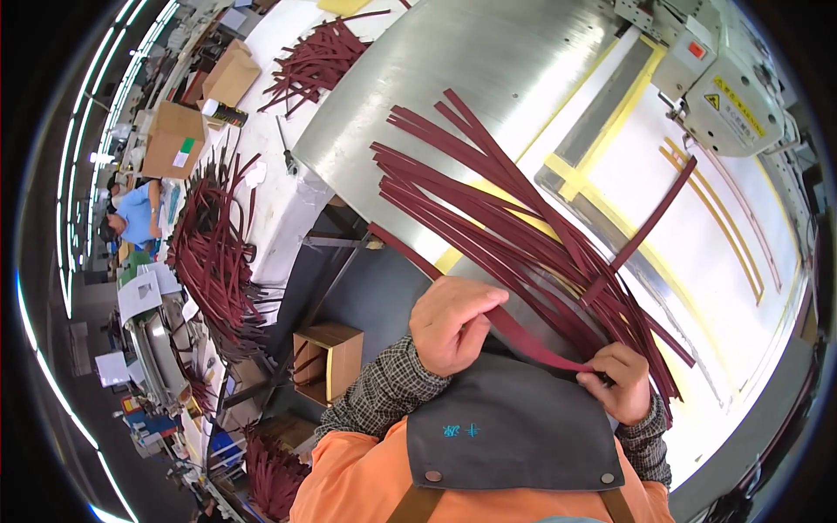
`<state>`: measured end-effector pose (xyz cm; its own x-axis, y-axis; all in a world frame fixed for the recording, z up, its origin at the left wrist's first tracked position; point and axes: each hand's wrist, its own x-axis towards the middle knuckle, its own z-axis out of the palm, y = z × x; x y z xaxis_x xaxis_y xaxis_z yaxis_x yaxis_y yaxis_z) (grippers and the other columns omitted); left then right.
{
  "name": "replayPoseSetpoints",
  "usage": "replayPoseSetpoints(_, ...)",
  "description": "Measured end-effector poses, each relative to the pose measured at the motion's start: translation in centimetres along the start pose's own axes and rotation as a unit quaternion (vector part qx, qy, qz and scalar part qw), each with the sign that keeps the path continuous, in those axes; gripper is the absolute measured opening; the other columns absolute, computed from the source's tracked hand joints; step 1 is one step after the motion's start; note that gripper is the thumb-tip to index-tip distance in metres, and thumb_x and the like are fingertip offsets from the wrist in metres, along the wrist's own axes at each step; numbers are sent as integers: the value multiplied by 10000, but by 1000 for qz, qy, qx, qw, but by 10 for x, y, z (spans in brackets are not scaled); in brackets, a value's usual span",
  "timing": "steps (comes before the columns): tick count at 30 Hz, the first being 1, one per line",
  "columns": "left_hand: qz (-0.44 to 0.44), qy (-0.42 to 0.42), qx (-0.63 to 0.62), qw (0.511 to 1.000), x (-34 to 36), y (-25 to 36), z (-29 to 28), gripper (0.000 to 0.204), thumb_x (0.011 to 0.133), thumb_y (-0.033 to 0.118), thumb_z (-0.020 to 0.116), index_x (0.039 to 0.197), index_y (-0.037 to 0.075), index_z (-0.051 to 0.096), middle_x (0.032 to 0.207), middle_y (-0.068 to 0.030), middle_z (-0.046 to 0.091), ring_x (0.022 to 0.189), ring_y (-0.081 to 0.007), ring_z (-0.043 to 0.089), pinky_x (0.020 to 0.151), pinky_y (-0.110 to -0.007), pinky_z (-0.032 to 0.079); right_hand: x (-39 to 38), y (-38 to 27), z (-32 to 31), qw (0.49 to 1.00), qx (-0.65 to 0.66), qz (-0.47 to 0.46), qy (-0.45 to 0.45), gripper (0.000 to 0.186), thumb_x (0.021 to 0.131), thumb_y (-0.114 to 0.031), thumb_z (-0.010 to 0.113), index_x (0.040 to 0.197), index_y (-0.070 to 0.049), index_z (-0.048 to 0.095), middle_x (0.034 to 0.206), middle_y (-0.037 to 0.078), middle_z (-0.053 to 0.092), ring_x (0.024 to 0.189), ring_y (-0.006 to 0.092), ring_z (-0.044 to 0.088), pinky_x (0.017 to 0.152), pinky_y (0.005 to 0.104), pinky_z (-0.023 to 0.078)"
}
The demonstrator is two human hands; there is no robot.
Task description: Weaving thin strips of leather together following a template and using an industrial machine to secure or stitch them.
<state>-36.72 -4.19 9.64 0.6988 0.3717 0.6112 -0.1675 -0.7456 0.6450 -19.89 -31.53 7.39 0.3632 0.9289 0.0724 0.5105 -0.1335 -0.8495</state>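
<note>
A long maroon strap (532,342) is stretched between my two hands, close in front of the dark apron. My left hand (451,324) is closed on it, and one end sticks out beyond that hand toward the upper left. Fingers pinched, my right hand (621,378) grips the strap farther to the right. Just beyond my hands, a loose bundle of maroon straps (488,200) fans across the metal machine bed. One single strap (654,213) lies across the bundle and points up toward the machine head.
The sewing machine head (728,96) stands at upper right, above the white work surface (697,296) edged with yellow tape. Left of me, a white table (279,200) bears a heap of maroon straps (214,244), a screwdriver (286,148) and cardboard boxes (172,139). A person in blue (139,213) is far left.
</note>
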Motion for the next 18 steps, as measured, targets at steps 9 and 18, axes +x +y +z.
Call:
replayPoseSetpoints(9,-205,-74,-331,918,-27,17,7,384,1099,184,590,1393,-63,578,1262,-194,701,1106,-233,724,954,-332,568,56,-34,-3,980,167,-20,-110,76,896,-15,777,954,8,733,847,110,715,733,232,711,638,329,537)
replayPoseSetpoints(18,-289,-45,-268,918,-62,-5,-26,504,1017,175,707,1460,5,538,1179,-203,721,1086,-343,736,934,-365,565,159,-98,76,989,131,8,-73,84,932,5,748,1004,35,715,869,109,716,741,158,692,652,285,507)
